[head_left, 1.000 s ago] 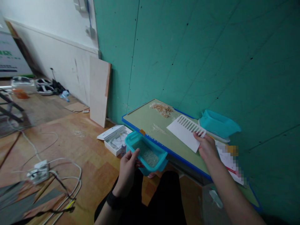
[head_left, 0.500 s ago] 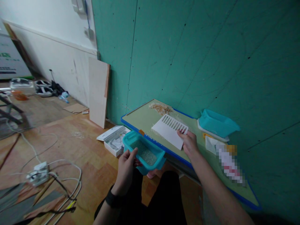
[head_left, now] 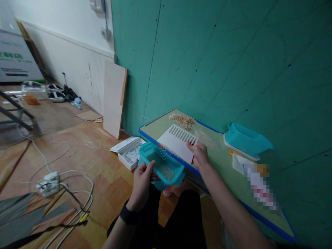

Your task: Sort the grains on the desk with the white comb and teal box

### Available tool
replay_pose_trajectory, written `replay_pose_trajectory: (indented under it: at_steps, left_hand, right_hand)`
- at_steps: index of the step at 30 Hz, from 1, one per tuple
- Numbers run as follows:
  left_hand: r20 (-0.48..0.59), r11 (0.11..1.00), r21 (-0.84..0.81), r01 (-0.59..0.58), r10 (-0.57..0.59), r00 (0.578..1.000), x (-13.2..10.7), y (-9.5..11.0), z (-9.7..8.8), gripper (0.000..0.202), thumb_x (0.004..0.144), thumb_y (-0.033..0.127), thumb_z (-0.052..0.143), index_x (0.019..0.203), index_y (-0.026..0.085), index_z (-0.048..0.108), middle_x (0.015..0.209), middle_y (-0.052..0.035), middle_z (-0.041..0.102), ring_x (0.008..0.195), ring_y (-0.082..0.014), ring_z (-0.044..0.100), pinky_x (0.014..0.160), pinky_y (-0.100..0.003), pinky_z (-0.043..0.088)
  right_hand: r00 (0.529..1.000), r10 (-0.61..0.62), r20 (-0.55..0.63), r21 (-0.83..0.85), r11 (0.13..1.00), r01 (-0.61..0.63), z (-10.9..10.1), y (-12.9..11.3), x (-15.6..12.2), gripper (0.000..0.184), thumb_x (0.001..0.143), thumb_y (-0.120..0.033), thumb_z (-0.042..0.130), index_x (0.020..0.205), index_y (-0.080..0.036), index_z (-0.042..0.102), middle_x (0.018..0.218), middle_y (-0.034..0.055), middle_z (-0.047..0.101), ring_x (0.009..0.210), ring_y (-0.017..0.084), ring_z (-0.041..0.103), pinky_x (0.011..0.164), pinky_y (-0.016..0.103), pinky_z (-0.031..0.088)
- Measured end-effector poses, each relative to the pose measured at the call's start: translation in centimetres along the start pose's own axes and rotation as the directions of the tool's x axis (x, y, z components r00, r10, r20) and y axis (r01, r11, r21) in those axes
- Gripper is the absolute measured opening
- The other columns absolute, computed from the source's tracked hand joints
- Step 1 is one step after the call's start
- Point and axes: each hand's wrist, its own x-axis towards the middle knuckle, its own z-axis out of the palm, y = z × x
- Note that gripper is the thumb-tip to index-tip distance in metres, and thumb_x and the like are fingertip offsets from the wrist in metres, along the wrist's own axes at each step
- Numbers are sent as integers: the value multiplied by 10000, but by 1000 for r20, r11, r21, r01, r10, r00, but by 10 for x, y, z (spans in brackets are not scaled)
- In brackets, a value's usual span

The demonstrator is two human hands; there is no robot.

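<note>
A: Your left hand (head_left: 142, 173)?
B: Grips one turquoise tub (head_left: 166, 182), lower centre of frame.
A: Your right hand (head_left: 199, 155)?
B: Holds one white slotted scraper (head_left: 173, 141), frame centre, over green tabletop (head_left: 228, 173).

white slotted scraper (head_left: 173, 142) | turquoise tub (head_left: 177, 175) just below | pale grains (head_left: 166, 170) inside

Our left hand (head_left: 142, 173) clenched in a grip, thumb (head_left: 150, 167) uppermost and slanting up to the right, remaining fingers curled beneath, partly hidden from us. Left forearm (head_left: 118, 233) climbs from the bottom edge; left wrist (head_left: 136, 202) fairly straight. Our right hand (head_left: 199, 154) reaches slightly farther out, gripping firmly, digits toward the left. Right forearm (head_left: 230, 200) runs in long from lower right. Hands well apart, our legs (head_left: 185, 224) below, knees parted.
</note>
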Motion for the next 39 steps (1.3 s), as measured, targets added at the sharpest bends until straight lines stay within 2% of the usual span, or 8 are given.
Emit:
replay_pose_trajectory:
  at_steps: [6,17,22,26,29,34,36,39]
  left_hand:
    - [-5,1000,-12,3,-3,1000,-2,-9,4,532,605,610,885,639,211,535,416,60,558,359,-126,556,401,-225,486]
    - [-8,999,-26,29,-29,1000,-6,-9,7,554,561,611,904,622,211,525,417,64,552,358,-127,561,399,-227,484]
    - [-7,999,-20,25,-25,1000,-4,-11,6,548,579,607,896,607,213,516,402,55,544,353,-126,551,390,-223,478]
    - [-11,1000,-14,21,-21,1000,-3,-14,3,534,602,601,886,624,212,522,422,56,558,357,-125,562,392,-217,476]
    - [-14,999,-10,35,-35,999,-2,-15,2,536,584,605,893,643,212,532,430,63,557,363,-129,568,396,-219,476]
    - [24,1000,8,26,-26,999,0,-14,2,537,602,619,884,647,195,556,446,38,584,375,-121,570,409,-205,465]
    - [22,999,12,38,-38,999,1,-13,2,550,588,629,889,658,194,559,447,35,589,373,-121,564,414,-211,476]
    - [25,998,9,56,-56,998,1,-13,2,561,574,622,901,655,201,539,442,38,583,372,-124,561,420,-220,488]
  right_hand:
    - [999,-19,-38,20,1000,20,3,-1,-5,406,406,-347,923,691,-186,682,642,-3,714,629,215,678,638,349,574]
    - [1000,8,13,30,999,-8,3,-4,-14,421,407,-344,947,698,-179,692,654,11,714,634,214,675,655,351,566]
    - [1000,-14,6,48,999,14,-3,-6,-14,452,420,-370,962,733,-178,699,685,18,728,663,230,697,672,359,571]
    - [1000,0,15,47,999,-1,-17,-9,-11,469,418,-372,974,740,-171,699,700,28,740,647,227,696,650,356,573]
    - [999,-33,-3,74,997,33,-35,-16,0,483,433,-353,971,798,-169,714,761,38,765,689,237,717,682,370,592]
    - [965,-179,-191,82,977,197,-62,-26,38,454,424,-300,934,800,-176,711,768,13,766,738,228,725,711,356,601]
    - [958,-180,-221,45,980,195,-64,-24,53,404,435,-288,909,769,-172,713,723,5,755,701,213,710,662,327,586]
    - [962,-154,-226,8,987,160,-56,-16,69,322,456,-259,866,723,-171,710,655,-14,732,638,187,680,585,285,551]
